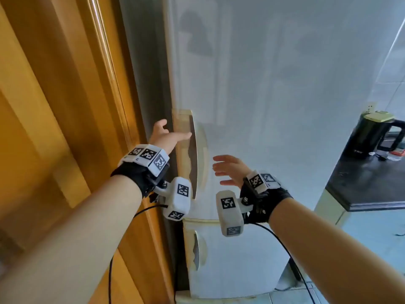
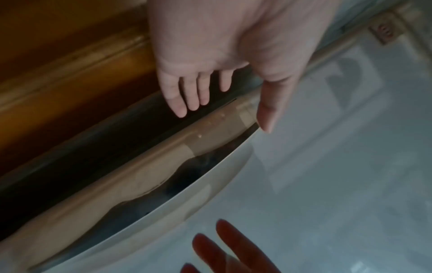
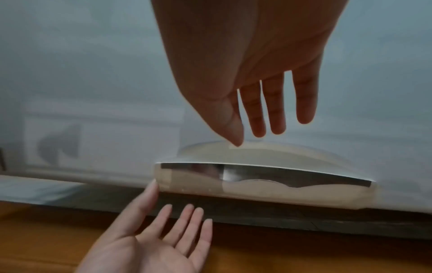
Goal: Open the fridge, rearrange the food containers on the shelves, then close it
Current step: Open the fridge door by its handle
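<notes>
Reaching left hand [image 1: 163, 134] (open), fridge [image 1: 263, 106] shut

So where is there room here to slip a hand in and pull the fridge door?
The dark recess behind the upper door handle is free below the left hand, whose thumb is at its top end. The right hand hovers open before the bare door front. Tight: the gap beside the wooden door frame.
</notes>
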### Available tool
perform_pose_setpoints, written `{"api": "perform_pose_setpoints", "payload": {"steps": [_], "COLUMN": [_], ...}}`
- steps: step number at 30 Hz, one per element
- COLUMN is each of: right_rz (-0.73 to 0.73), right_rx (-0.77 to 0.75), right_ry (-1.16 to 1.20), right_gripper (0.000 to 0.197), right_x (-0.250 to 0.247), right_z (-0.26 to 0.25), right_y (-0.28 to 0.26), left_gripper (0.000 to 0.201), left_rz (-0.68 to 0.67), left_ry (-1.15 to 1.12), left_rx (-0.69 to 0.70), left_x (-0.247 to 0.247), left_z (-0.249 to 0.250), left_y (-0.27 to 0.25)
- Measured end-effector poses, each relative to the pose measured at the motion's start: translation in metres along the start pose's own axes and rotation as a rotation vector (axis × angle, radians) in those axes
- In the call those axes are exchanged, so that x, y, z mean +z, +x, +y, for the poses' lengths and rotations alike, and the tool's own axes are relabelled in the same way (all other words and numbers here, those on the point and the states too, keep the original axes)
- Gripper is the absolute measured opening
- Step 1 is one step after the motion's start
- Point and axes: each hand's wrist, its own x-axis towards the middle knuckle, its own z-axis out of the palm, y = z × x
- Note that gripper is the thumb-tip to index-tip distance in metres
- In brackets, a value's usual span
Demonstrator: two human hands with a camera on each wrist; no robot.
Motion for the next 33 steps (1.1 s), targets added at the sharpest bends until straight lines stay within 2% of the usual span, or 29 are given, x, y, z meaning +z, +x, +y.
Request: {"api": "perform_pose_setpoints", "payload": {"steps": [3, 7, 12, 16, 19, 22, 25, 28, 31, 33], "right_rz": [0.026, -0.022, -0.090, -0.039, -0.035, -0.079, -0.119, -0.148, -0.107, -0.066], "right_rx": [0.011, 0.043, 0.059, 0.018, 0.019, 0.044, 0.053, 0.054, 0.036, 0.012], "right_ry": [0.013, -0.031, -0.142, -0.244, -0.299, -0.331, -0.395, -0.450, -0.483, -0.494], "right_gripper": [0.045, 0.048, 0.057, 0.051, 0.043, 0.031, 0.039, 0.036, 0.020, 0.022], "right_x": [0.014, 0.027, 0.043, 0.049, 0.048, 0.047, 0.047, 0.048, 0.045, 0.043], "right_z": [0.000, 0.010, 0.014, 0.012, 0.011, 0.007, 0.001, -0.002, -0.003, -0.004], "right_y": [0.022, 0.042, 0.053, 0.058, 0.059, 0.055, 0.048, 0.043, 0.034, 0.025], "left_gripper": [0.091, 0.108, 0.101, 0.100, 0.092, 0.091, 0.095, 0.090, 0.090, 0.095], "left_rz": [-0.060, -0.095, -0.126, -0.029, 0.008, -0.022, -0.050, -0.054, -0.062, -0.037], "left_ry": [-0.003, -0.058, -0.063, 0.027, 0.130, 0.197, 0.201, 0.214, 0.209, 0.185], "left_rx": [0.031, 0.017, 0.018, 0.064, 0.119, 0.141, 0.127, 0.117, 0.124, 0.133], "left_x": [0.001, 0.007, 0.008, 0.013, 0.014, 0.012, 0.009, 0.010, 0.010, 0.008], "left_z": [-0.005, -0.008, -0.009, -0.011, -0.011, -0.009, -0.006, -0.005, -0.009, -0.013], "left_y": [0.023, 0.047, 0.062, 0.060, 0.056, 0.054, 0.051, 0.045, 0.034, 0.023]}}
